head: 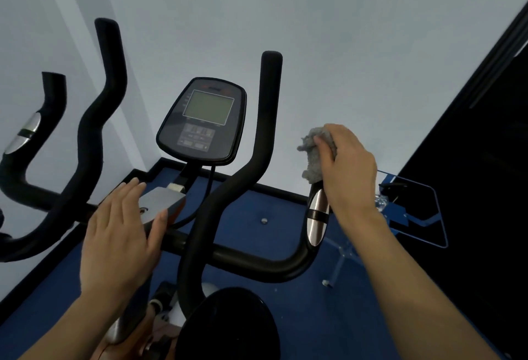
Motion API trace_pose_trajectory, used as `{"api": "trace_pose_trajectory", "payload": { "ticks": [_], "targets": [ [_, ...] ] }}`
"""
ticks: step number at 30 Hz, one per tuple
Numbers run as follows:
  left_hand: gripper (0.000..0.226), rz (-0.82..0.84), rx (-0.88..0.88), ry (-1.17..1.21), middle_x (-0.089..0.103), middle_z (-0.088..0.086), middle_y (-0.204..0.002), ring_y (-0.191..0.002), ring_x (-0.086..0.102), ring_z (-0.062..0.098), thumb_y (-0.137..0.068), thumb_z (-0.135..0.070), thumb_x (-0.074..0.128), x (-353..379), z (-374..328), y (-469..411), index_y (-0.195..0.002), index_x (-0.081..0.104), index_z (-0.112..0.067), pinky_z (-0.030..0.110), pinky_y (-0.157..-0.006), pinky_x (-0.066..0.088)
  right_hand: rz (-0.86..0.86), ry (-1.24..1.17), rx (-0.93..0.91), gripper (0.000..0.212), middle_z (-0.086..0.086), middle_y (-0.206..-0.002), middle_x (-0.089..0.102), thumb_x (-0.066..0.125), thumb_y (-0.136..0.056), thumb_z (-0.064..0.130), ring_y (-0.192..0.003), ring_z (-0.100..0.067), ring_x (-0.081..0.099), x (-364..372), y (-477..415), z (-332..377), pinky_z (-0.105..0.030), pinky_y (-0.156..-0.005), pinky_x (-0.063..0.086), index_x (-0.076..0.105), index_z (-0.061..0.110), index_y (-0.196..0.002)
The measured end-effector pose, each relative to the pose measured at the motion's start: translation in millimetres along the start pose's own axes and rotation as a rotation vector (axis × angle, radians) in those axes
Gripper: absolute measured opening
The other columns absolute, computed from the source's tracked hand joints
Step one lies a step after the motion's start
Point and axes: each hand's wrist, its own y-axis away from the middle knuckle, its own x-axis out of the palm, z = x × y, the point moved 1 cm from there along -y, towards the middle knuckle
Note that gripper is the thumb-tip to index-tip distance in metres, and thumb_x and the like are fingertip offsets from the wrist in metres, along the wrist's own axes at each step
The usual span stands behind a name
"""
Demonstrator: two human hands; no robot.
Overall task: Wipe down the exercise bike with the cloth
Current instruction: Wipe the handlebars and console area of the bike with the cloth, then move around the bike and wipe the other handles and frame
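The exercise bike (223, 256) stands right in front of me, with black foam handlebars, a console with a grey screen (204, 119) and a black saddle (237, 322) at the bottom. My right hand (347, 168) grips a crumpled grey cloth (315, 154) and presses it over the top of the short right grip, just above its silver pulse sensor (317, 216). My left hand (123, 234) lies flat with fingers spread on the grey bracket (160, 202) below the console, holding nothing.
A pale wall rises behind the bike. The floor (271, 208) is blue with a black skirting. A blue-framed clear stand (414, 211) sits at the right beside a dark panel (471, 159). Curved handlebars (94, 119) fill the left side.
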Motion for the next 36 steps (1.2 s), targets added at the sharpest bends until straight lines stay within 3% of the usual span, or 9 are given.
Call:
{"api": "trace_pose_trajectory", "payload": {
  "ticks": [2, 5, 8, 15, 21, 24, 27, 32, 36],
  "targets": [
    [0.065, -0.013, 0.008, 0.015, 0.047, 0.021, -0.134, -0.128, 0.039, 0.035, -0.09, -0.049, 0.027, -0.8, -1.1, -0.6, -0.131, 0.04, -0.001, 0.05, -0.104, 0.031, -0.012, -0.035, 0.01, 0.017, -0.007, -0.109, 0.063, 0.049, -0.094, 0.015, -0.1, -0.02, 0.058, 0.8, -3.4, -1.0, -0.041, -0.087, 0.05, 0.06, 0.009, -0.105],
    [0.064, -0.029, 0.008, 0.057, 0.046, 0.021, -0.134, -0.127, 0.04, 0.035, -0.089, -0.048, 0.028, -0.5, -1.2, -1.5, -0.132, 0.038, -0.002, 0.051, -0.103, 0.032, -0.095, 0.038, -0.047, 0.022, -0.011, -0.11, 0.062, 0.054, -0.087, -0.002, -0.102, -0.024, 0.057, 3.9, 2.5, -0.9, -0.034, -0.086, 0.049, 0.059, 0.006, -0.107],
    [0.063, -0.043, 0.026, 0.054, 0.047, 0.021, -0.133, -0.125, 0.042, 0.036, -0.09, -0.047, 0.029, -0.2, -1.8, -0.1, -0.131, 0.039, -0.001, 0.05, -0.102, 0.034, -0.03, -0.02, -0.051, 0.031, -0.012, -0.096, 0.063, 0.059, -0.072, -0.014, -0.091, -0.027, 0.057, 12.0, -3.3, 4.8, -0.027, -0.071, 0.048, 0.061, 0.002, -0.099],
    [0.062, -0.033, 0.022, 0.049, 0.047, 0.02, -0.135, -0.128, 0.04, 0.033, -0.091, -0.047, 0.029, -0.7, 0.9, 0.8, -0.131, 0.041, 0.0, 0.046, -0.106, 0.032, -0.141, -0.049, -0.102, 0.025, -0.014, -0.113, 0.063, 0.053, -0.088, -0.001, -0.107, -0.024, 0.057, -5.4, 29.7, 15.8, -0.025, -0.094, 0.041, 0.059, 0.002, -0.112],
    [0.051, -0.093, -0.019, 0.219, 0.049, 0.014, -0.133, -0.125, 0.042, 0.027, -0.093, -0.038, 0.03, -5.0, 4.6, 1.7, -0.13, 0.043, -0.005, 0.039, -0.104, 0.034, 0.088, -0.248, -0.229, 0.028, -0.006, -0.114, 0.063, 0.059, -0.087, 0.003, -0.107, -0.018, 0.057, 12.5, 79.5, 67.2, -0.038, -0.092, 0.048, 0.061, 0.007, -0.115],
    [0.044, -0.14, -0.089, 0.393, 0.047, 0.009, -0.136, -0.127, 0.038, 0.02, -0.096, -0.031, 0.035, -8.5, 11.0, -0.4, -0.133, 0.041, -0.008, 0.034, -0.104, 0.033, 0.181, -0.228, -0.449, 0.027, -0.008, -0.115, 0.064, 0.054, -0.09, 0.014, -0.109, -0.018, 0.057, 32.5, 86.6, 93.6, -0.033, -0.098, 0.044, 0.062, 0.006, -0.115],
    [0.039, -0.204, -0.13, 0.392, 0.048, 0.008, -0.135, -0.125, 0.039, 0.018, -0.096, -0.026, 0.038, -12.5, 18.5, -3.0, -0.131, 0.043, -0.008, 0.034, -0.103, 0.034, 0.239, -0.056, -0.708, 0.026, -0.009, -0.113, 0.067, 0.059, -0.086, 0.013, -0.107, -0.023, 0.06, 56.2, 82.7, 110.5, -0.035, -0.094, 0.048, 0.064, 0.007, -0.111],
    [0.038, -0.203, -0.201, 0.393, 0.048, 0.01, -0.135, -0.125, 0.041, 0.022, -0.096, -0.02, 0.039, -9.8, 22.4, 2.0, -0.13, 0.044, -0.005, 0.036, -0.105, 0.034, 0.716, 0.208, -0.603, 0.022, -0.005, -0.102, 0.064, 0.06, -0.087, 0.02, -0.093, -0.028, 0.06, 91.2, 80.2, 129.2, -0.035, -0.07, 0.051, 0.056, 0.017, -0.108],
    [0.042, -0.216, -0.245, 0.428, 0.047, 0.012, -0.135, -0.127, 0.039, 0.021, -0.094, -0.022, 0.036, -5.6, 19.4, 2.2, -0.131, 0.043, -0.004, 0.034, -0.106, 0.032, 0.804, 0.375, -0.569, 0.018, -0.006, -0.087, 0.06, 0.064, -0.083, 0.021, -0.083, -0.024, 0.056, 102.8, 87.9, 135.9, -0.031, -0.056, 0.033, 0.052, 0.014, -0.094]
  ]
}}
